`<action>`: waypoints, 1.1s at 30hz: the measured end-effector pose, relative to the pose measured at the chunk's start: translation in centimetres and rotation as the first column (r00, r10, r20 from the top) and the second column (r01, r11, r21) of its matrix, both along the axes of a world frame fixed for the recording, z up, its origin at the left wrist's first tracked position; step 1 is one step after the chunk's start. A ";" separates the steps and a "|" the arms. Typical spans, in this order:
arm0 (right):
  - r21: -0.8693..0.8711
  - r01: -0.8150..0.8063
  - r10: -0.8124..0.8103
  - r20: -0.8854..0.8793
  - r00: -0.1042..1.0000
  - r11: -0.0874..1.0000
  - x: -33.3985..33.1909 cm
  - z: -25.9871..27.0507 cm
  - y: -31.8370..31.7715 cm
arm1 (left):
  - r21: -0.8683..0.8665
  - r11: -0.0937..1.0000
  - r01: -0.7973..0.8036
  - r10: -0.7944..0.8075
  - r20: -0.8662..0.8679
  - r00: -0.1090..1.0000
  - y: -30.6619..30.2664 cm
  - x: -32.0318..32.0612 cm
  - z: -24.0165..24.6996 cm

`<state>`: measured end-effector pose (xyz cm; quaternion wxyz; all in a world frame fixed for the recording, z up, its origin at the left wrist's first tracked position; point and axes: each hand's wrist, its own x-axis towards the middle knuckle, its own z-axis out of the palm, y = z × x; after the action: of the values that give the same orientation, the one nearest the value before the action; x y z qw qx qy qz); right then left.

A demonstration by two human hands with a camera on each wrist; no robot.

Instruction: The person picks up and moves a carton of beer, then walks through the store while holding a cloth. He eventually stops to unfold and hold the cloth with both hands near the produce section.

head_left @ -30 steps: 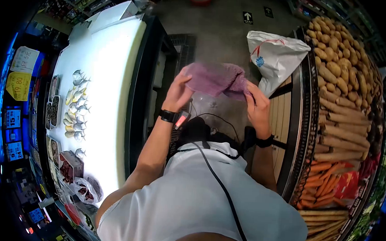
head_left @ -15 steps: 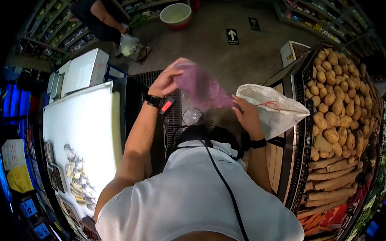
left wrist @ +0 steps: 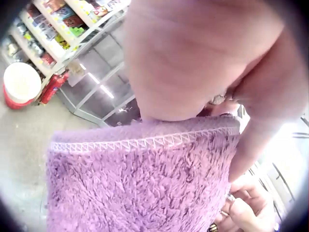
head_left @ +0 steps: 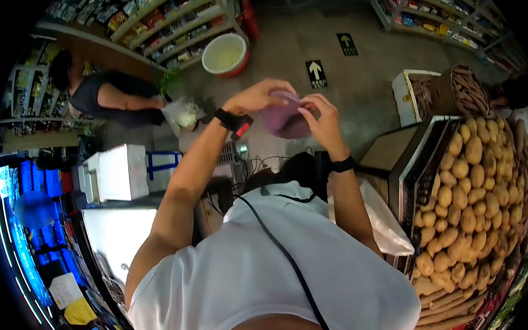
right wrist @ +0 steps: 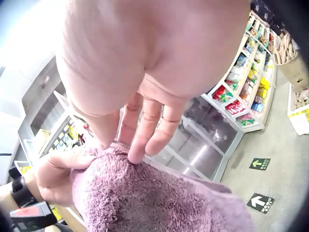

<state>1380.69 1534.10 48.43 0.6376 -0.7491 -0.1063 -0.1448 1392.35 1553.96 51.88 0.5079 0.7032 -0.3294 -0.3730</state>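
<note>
A fuzzy purple cloth [head_left: 285, 123] hangs between my two hands, out in front of my body. My left hand [head_left: 260, 97] grips it by the upper edge, and in the left wrist view a pale zigzag seam runs along that edge of the cloth [left wrist: 140, 186]. Close beside it, my right hand [head_left: 324, 125] pinches the cloth between thumb and fingertips. The right wrist view shows the pinched corner bunched under the fingertips [right wrist: 137, 152], with the cloth folded and drooping below. A dark grey patch marks its nap there.
Potatoes [head_left: 474, 194] are heaped on a stand at my right, with a white sack [head_left: 386, 228] against it. Past it stands a box of long roots [head_left: 471, 92]. A person carrying a plastic bag [head_left: 183, 114] is at the left, near a white-and-red basin [head_left: 225, 54] and a white foam box [head_left: 120, 172].
My hands have come together from wide apart, and the cloth, earlier stretched between them, now hangs folded. The view has turned, bringing more shelves, floor and the other person into sight.
</note>
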 end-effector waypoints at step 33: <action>0.214 0.317 -0.171 -0.509 0.844 0.924 59.9 2.9 -25.9 | -0.334 0.902 -0.275 0.145 -0.365 0.920 -13.8 70.9 -3.2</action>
<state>1440.56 1508.16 51.29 0.7225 -0.6671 0.1749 -0.0490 1463.29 1540.15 48.67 0.7196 0.5508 -0.2261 -0.3575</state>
